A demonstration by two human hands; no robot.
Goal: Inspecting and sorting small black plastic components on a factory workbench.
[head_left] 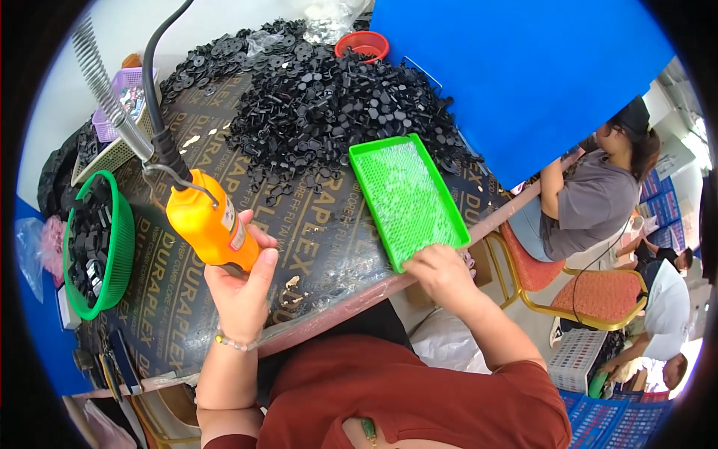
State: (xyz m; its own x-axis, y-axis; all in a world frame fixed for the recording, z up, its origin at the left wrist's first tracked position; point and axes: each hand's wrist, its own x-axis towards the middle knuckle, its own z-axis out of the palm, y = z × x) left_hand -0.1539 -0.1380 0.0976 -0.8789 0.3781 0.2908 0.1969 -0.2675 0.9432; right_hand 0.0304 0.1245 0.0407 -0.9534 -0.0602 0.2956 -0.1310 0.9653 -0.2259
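My left hand (247,280) is wrapped round the lower part of an orange electric screwdriver (202,221), which hangs from a coil spring and a black cable. Its bit end is hidden behind my fingers. With my right hand (441,273) I grip the near edge of a shallow green plastic tray (458,217) at the table's front edge. The tray has a mesh-patterned bottom with a shiny, clear look, and I cannot make out any parts in it. Just beyond it spreads a large heap of small black plastic parts (321,112), many with hexagonal heads.
At the left stands a round green basket (123,254) of black pieces, with purple and cream baskets (105,161) behind. A red bowl (363,46) sits by the heap. A blue panel (508,75) borders the table's right; beyond it a person (598,194) sits on a chair.
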